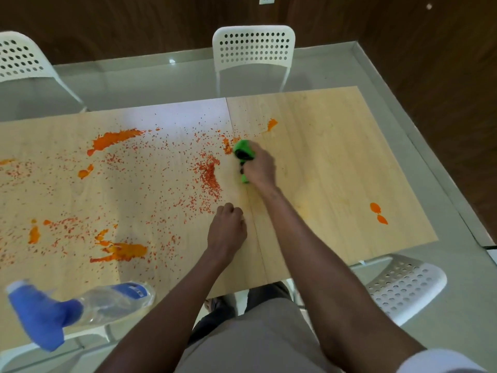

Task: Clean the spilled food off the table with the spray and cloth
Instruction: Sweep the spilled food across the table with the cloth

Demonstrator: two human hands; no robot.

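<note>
The wooden surface (322, 162) fills most of the view, made of two pale panels meeting at a seam near the middle, with pale floor around it and dark wood wall behind. Three white perforated chairs stand round it: one at the far side (252, 47), one at the far left (18, 57), one at the near right (403, 286). Orange spilled food (118, 140) covers the left panel in smears and a wide scatter of small flecks; two separate blobs (378, 213) lie near the right edge, and a small smear (271, 124) sits beyond the right hand. A clear spray bottle (80, 305) with a blue trigger head lies on its side at the near left edge of the surface. The right hand (259, 165) presses down just right of the seam, its grip closed round a bunched green cloth (243, 152) that touches the edge of the flecks. The left hand (228, 227) rests on the surface nearer the body, its grip curled into a loose fist holding nothing.
</note>
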